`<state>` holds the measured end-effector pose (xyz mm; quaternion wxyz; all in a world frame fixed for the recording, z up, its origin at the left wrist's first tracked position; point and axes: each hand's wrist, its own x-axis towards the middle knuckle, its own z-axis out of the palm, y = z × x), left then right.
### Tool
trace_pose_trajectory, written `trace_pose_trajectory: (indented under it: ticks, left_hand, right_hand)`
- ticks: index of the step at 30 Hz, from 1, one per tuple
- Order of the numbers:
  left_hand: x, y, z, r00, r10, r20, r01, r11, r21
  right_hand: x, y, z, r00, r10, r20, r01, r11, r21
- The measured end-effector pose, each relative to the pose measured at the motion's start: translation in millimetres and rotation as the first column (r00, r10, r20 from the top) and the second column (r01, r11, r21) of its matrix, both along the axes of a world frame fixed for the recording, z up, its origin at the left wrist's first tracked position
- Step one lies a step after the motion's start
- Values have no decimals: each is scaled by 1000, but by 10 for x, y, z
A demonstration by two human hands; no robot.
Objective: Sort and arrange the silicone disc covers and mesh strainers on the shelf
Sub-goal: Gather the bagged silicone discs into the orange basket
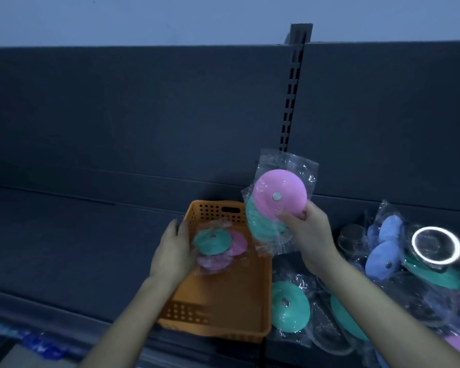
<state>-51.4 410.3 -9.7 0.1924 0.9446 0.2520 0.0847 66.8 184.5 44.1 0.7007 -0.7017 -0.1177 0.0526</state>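
Head view, dim bluish light. Dark grey shelf [64,235] runs across the frame, with a slotted upright post [292,96] on the back panel.

Orange perforated plastic basket [223,296] sits on the shelf at centre, near the front edge.

Hands:
- Left hand [174,251] is over the basket's left wall, back of hand to the camera, fingers mostly straight. A blurred clear packet of teal and pink silicone discs [215,245] lies against its palm side, above the basket's inside. Cannot tell whether the hand grips it
- Right hand [307,229] is raised just right of the basket's far corner. Thumb and fingers pinch the lower edge of a clear plastic packet of pink and teal silicone discs [279,197], pink disc foremost, packet held upright

Loose pile on the shelf right of the basket: bagged teal silicone disc [288,305] just beside the basket wall, bagged pale blue silicone discs [383,258] further right, and a round mesh strainer with a bright rim [436,245] on top of other bags
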Motion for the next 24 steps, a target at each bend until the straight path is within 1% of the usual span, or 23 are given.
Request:
trace_pose_trajectory:
  ticks: [2,4,5,7,9,11,12,13,14,15,16,17,18,19,20,22,24]
  left_hand:
    - [-80,21,-51,998,-28,-65,29,999,24]
    - [-136,10,-124,994,-60,-90,66,996,62]
    - [-152,12,-153,995,-61,-77,66,995,69]
    - [-161,37,-174,999,-33,-10,33,999,3]
    - [-158,77,-193,998,-13,60,17,997,-69]
    - [-159,99,-211,997,-14,73,20,997,-81]
    - [-163,98,-215,997,-19,76,25,997,-77]
    - [-168,94,-218,997,-25,75,30,997,-72]
    - [-172,88,-217,997,-26,71,31,997,-65]
    - [-174,81,-214,998,-25,61,29,998,-55]
    - [-171,75,-212,999,-23,43,25,999,-40]
    - [-166,68,-213,1000,-20,19,20,1000,-24]
    - [-162,62,-217,1000,-16,-2,16,1000,-10]
    - [-161,55,-223,1000,-15,-19,15,1000,4]
    - [-161,53,-228,999,-18,-35,19,1000,25]
    - [-169,48,-246,998,-26,-57,29,997,69]
    - [-173,44,-255,998,-31,-51,35,997,69]
  right_hand:
    - [1,104,-61,997,26,73,-19,995,-94]
    - [-12,186,-135,975,103,195,-56,970,-236]
    - [-23,215,-170,952,160,260,-78,951,-298]
    - [-29,256,-232,888,260,379,-109,920,-376]
    - [-29,289,-276,831,323,453,-126,902,-413]
    - [-24,324,-287,778,355,519,-119,894,-432]
    - [-20,345,-295,733,367,573,-105,893,-438]
    - [-10,361,-312,663,391,638,-83,886,-457]
    - [7,376,-330,571,448,688,-52,856,-514]
    - [40,381,-358,479,546,688,-10,786,-618]
    - [76,382,-382,415,672,614,36,662,-749]
    - [96,388,-406,397,782,481,80,492,-867]
    - [110,396,-442,412,841,350,113,333,-936]
    - [124,406,-457,446,859,252,131,216,-968]
    - [133,416,-455,476,858,194,132,149,-980]
    - [138,448,-441,498,857,134,88,104,-991]
    - [123,461,-420,512,859,12,-17,24,-1000]
